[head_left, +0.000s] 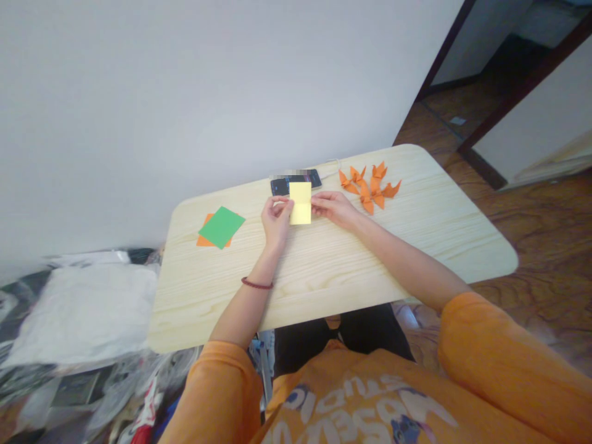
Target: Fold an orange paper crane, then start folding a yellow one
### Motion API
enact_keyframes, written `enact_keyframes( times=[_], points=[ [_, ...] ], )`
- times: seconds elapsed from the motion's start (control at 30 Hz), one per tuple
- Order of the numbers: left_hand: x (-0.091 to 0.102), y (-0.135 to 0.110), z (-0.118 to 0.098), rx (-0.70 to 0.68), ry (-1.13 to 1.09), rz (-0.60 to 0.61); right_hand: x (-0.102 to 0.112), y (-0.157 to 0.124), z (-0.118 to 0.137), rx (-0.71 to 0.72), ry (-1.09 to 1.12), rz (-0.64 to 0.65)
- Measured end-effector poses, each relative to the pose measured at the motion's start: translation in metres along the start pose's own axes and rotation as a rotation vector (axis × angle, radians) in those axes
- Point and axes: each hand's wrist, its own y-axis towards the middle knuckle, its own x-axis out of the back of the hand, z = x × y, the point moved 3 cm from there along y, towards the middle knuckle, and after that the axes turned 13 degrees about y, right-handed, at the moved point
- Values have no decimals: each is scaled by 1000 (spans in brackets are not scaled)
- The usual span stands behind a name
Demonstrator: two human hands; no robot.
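Note:
A small yellow sheet of paper [301,213], with a crease across its middle, is held up over the table between my two hands. My left hand [276,221] pinches its left edge between thumb and fingers. On the opposite edge, the fingertips of my right hand [337,208] grip the paper. Just behind the sheet lies a dark smartphone [280,187], partly covered by the paper. To the right of my right hand sit several folded orange paper cranes [377,190] in a cluster.
On the left of the pale wooden table [208,302] lies a green paper square [222,227] over orange paper [202,242]. A white cable [333,161] runs near the phone. The wall [185,92] stands behind. White bags [87,308] pile up at the left.

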Motion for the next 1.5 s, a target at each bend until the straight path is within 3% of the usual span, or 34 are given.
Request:
enact_keyframes(
  times=[0.5,1.13,1.5],
  points=[
    [-10,-6,-6,-15,218,143,-2,-3,4,8,5,-40],
    [-9,-5,-5,157,31,326,-4,-4,8,35,-44,-52],
    [-8,-2,-2,201,-21,325,-5,-5,9,28,-44,-39]
  ],
)
